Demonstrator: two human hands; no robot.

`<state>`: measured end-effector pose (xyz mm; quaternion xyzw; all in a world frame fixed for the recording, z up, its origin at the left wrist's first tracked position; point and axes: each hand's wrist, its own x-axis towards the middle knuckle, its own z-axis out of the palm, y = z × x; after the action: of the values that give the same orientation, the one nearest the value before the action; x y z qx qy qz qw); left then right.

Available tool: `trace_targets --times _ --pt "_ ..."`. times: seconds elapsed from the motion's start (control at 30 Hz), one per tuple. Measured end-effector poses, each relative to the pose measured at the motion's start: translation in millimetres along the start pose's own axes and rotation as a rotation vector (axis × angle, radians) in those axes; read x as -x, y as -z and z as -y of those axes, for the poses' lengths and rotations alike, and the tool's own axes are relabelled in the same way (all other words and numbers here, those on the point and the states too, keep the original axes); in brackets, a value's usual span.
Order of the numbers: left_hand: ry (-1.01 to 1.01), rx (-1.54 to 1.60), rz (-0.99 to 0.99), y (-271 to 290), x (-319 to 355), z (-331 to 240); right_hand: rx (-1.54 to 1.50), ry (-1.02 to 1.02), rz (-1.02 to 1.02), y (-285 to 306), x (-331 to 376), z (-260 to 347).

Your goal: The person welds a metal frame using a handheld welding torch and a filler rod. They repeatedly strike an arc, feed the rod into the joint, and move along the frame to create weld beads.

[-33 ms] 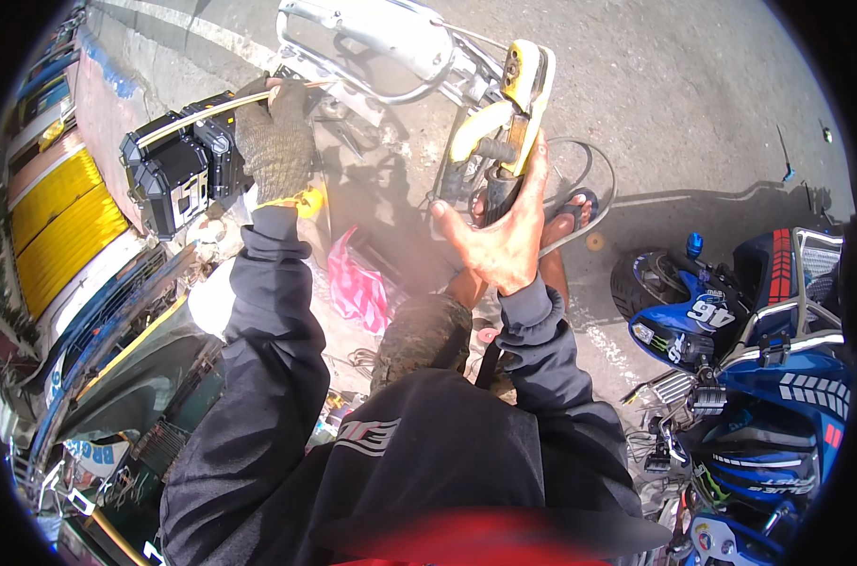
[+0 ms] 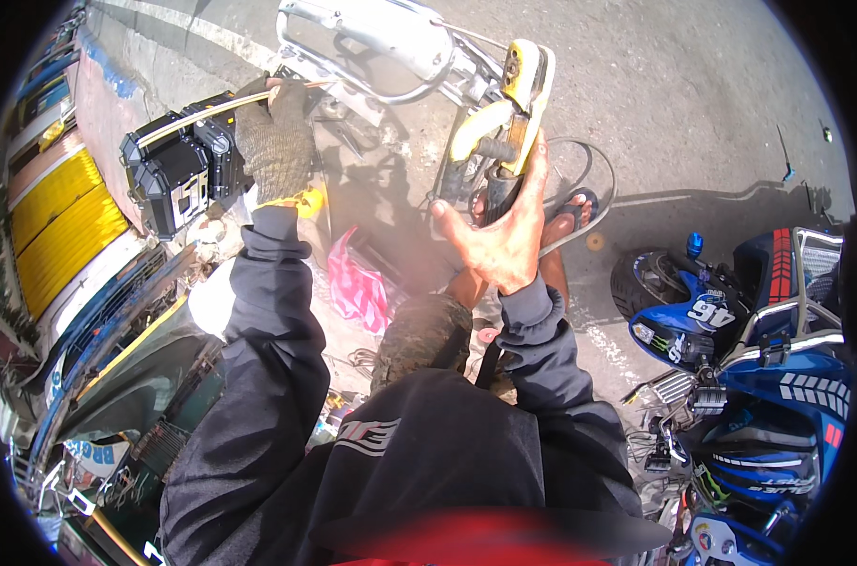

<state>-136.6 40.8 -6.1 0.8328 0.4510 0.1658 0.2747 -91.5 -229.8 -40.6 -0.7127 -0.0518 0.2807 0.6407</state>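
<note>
My left hand (image 2: 275, 141), in a grey-brown work glove, is closed around a thin pale-yellow strip (image 2: 183, 123). The strip runs from above a black hard case to the edge of a silver metal assembly (image 2: 405, 47), which has a cylinder and a tubular frame. My bare right hand (image 2: 504, 236) is wrapped about the black grip of a yellow-and-black hand tool (image 2: 523, 80), thumb out to the left. The tool's head reaches up beside the silver assembly; its exact kind is unclear. Part of the grip is hidden behind my fingers.
Black hard cases (image 2: 174, 174) stand at the left. A pink plastic bag (image 2: 357, 283) lies between my arms. A cable (image 2: 612, 179) loops on the pavement near a sandalled foot (image 2: 574, 209). Blue motorcycles (image 2: 758, 321) are parked at the right. A yellow shutter (image 2: 65, 226) is far left.
</note>
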Motion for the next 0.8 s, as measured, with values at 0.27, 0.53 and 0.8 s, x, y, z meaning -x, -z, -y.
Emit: trace_targets --times 0.27,0.53,0.8 --pt "-0.024 -0.012 -0.024 -2 -3 9 0.070 0.104 -0.014 2 -6 -7" --pt "-0.055 -0.026 -0.025 -1 -3 12 0.014 0.084 0.001 4 -5 -5" --pt "-0.067 -0.074 -0.034 -2 -3 10 0.058 0.117 0.002 5 -5 -8"
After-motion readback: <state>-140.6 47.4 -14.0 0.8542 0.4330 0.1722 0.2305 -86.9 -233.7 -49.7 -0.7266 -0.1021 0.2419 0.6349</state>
